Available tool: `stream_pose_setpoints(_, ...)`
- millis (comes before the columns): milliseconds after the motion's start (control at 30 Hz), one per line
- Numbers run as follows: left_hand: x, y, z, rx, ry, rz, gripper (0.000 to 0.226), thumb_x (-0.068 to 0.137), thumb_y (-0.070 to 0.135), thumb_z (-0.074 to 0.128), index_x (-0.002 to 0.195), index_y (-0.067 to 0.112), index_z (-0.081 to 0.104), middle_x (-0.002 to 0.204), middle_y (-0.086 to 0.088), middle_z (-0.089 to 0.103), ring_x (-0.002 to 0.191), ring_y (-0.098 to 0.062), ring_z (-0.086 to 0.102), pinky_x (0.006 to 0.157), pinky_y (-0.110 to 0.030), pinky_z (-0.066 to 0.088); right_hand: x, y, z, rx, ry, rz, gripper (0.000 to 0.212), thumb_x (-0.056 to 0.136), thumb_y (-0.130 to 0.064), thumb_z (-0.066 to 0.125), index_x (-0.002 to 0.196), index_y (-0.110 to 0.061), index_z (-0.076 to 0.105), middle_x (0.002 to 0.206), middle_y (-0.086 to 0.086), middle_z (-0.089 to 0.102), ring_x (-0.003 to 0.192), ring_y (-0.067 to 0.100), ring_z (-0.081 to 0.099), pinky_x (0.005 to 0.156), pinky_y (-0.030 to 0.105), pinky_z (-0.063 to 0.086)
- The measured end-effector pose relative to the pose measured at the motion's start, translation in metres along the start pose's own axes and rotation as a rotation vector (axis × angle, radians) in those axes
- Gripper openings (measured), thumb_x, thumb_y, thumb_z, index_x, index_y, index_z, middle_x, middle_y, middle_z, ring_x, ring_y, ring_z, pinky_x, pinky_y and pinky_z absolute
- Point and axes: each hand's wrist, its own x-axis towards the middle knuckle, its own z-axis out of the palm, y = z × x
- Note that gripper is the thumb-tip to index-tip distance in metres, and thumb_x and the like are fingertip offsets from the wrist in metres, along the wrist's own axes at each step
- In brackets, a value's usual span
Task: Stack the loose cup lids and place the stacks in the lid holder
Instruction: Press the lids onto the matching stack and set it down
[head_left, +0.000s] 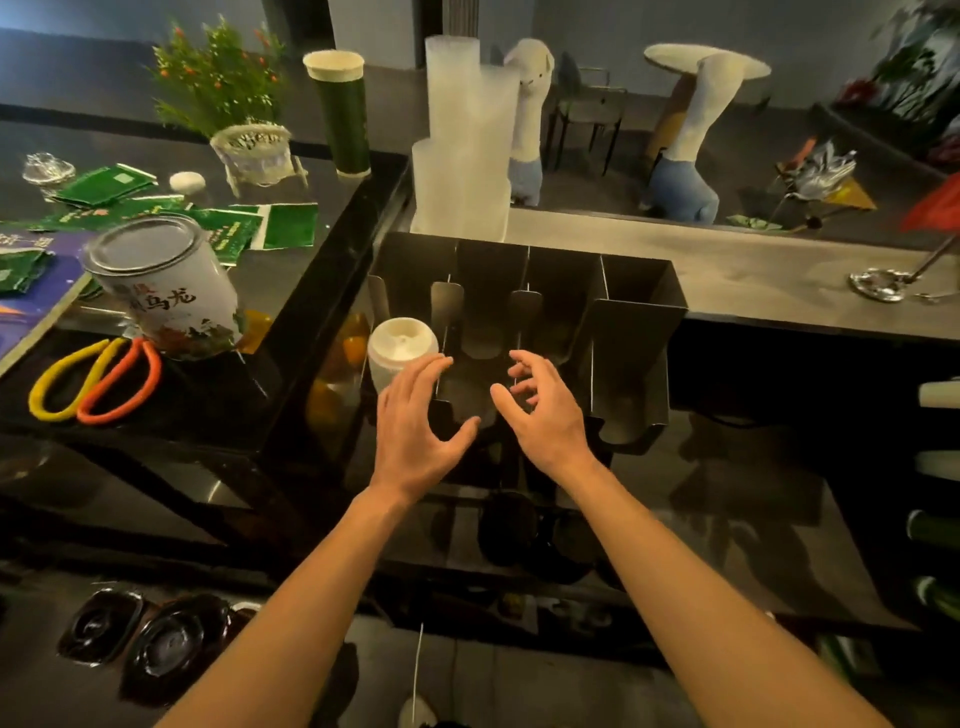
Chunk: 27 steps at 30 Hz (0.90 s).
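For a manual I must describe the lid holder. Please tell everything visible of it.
The lid holder is a dark box that looks like sheet metal, with four channels side by side, parted by thin upright dividers. It stands on the dark counter, before the grey ledge. A stack of white lids lies in the leftmost channel; the other three look empty. The left hand and the right hand hover over its front; contact cannot be told.

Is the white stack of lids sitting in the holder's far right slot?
No, the white stack of lids sits in the leftmost slot of the lid holder, by the left hand.
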Motion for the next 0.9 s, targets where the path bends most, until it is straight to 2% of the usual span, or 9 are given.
stream_pose_setpoints(67, -0.012, 0.011, 0.009, -0.078, -0.065, -0.031, 0.07, 0.078, 0.036, 0.083, 0.137, 0.023, 0.049, 0.135, 0.006, 0.054, 0.124, -0.006, 0.052, 0.105, -0.033, 0.047, -0.013, 0.013, -0.007, 0.018, 0.0, 0.006, 0.049, 0.095, -0.046, 0.063, 0.139, -0.03, 0.048, 0.117, -0.016, 0.053, 0.099, 0.0, 0.059, 0.084, 0.029, 0.057)
stream_pose_setpoints(133, -0.027, 0.017, 0.02, -0.168, -0.181, -0.108, 0.07, 0.077, 0.035, 0.085, 0.136, 0.026, 0.049, 0.127, 0.012, 0.057, 0.113, 0.0, 0.058, 0.095, -0.02, 0.049, -0.028, 0.028, -0.012, 0.008, 0.001, 0.012, 0.048, 0.095, -0.044, 0.063, 0.138, -0.029, 0.049, 0.116, -0.015, 0.054, 0.099, 0.001, 0.059, 0.083, 0.03, 0.056)
stream_pose_setpoints(300, -0.068, 0.009, 0.056, -0.236, -0.364, -0.244, 0.088, 0.071, 0.046, 0.088, 0.143, 0.03, 0.04, 0.133, 0.013, 0.053, 0.118, 0.004, 0.055, 0.093, -0.017, 0.047, -0.068, 0.063, -0.013, -0.085, -0.04, 0.034, 0.046, 0.095, -0.043, 0.062, 0.137, -0.029, 0.05, 0.118, -0.015, 0.053, 0.101, 0.002, 0.057, 0.087, 0.03, 0.055)
stream_pose_setpoints(400, -0.09, -0.004, 0.072, -0.249, -0.448, -0.324, 0.107, 0.064, 0.053, 0.089, 0.15, 0.031, 0.029, 0.141, 0.011, 0.045, 0.127, 0.002, 0.049, 0.102, -0.021, 0.045, -0.089, 0.083, -0.008, -0.149, -0.136, 0.046, 0.049, 0.095, -0.042, 0.062, 0.14, -0.028, 0.049, 0.123, -0.013, 0.05, 0.103, -0.001, 0.053, 0.09, 0.033, 0.054)
stream_pose_setpoints(500, -0.108, -0.016, 0.083, -0.216, -0.514, -0.408, 0.118, 0.061, 0.059, 0.089, 0.152, 0.04, 0.016, 0.149, 0.01, 0.037, 0.136, -0.004, 0.042, 0.106, -0.034, 0.044, -0.1, 0.103, 0.002, -0.216, -0.277, 0.103, 0.058, 0.094, -0.047, 0.061, 0.145, -0.031, 0.041, 0.135, -0.013, 0.041, 0.118, 0.006, 0.05, 0.098, 0.037, 0.051)
stream_pose_setpoints(633, -0.131, -0.036, 0.099, -0.113, -0.563, -0.434, 0.131, 0.058, 0.068, 0.086, 0.155, 0.038, 0.003, 0.159, 0.001, 0.026, 0.143, -0.016, 0.033, 0.112, -0.042, 0.035, -0.105, 0.127, 0.021, -0.372, -0.491, 0.133, 0.082, 0.089, -0.055, 0.064, 0.156, -0.032, 0.023, 0.157, -0.005, 0.022, 0.144, 0.021, 0.027, 0.12, 0.042, 0.025)
stream_pose_setpoints(767, -0.14, -0.052, 0.119, -0.116, -0.62, -0.534, 0.137, 0.058, 0.056, 0.093, 0.159, 0.028, 0.004, 0.162, -0.004, 0.021, 0.146, -0.023, 0.032, 0.116, -0.045, 0.036, -0.102, 0.142, 0.041, -0.556, -0.56, 0.111, 0.095, 0.087, -0.056, 0.068, 0.159, -0.026, 0.015, 0.165, 0.008, 0.016, 0.152, 0.03, 0.013, 0.124, 0.042, 0.001)
stream_pose_setpoints(833, -0.142, -0.055, 0.129, -0.188, -0.636, -0.583, 0.132, 0.059, 0.042, 0.096, 0.158, 0.026, 0.01, 0.158, 0.004, 0.027, 0.143, -0.013, 0.031, 0.113, -0.035, 0.034, -0.1, 0.146, 0.05, -0.642, -0.572, 0.096, 0.099, 0.085, -0.054, 0.071, 0.16, -0.023, 0.013, 0.163, 0.012, 0.022, 0.152, 0.03, 0.018, 0.124, 0.042, -0.002)
stream_pose_setpoints(900, -0.145, -0.06, 0.137, -0.262, -0.637, -0.596, 0.122, 0.06, 0.029, 0.097, 0.154, 0.025, 0.019, 0.146, 0.013, 0.035, 0.136, -0.004, 0.034, 0.112, -0.029, 0.035, -0.1, 0.15, 0.057, -0.693, -0.571, 0.082, 0.104, 0.083, -0.051, 0.075, 0.159, -0.02, 0.011, 0.158, 0.015, 0.03, 0.149, 0.029, 0.026, 0.125, 0.043, 0.002)
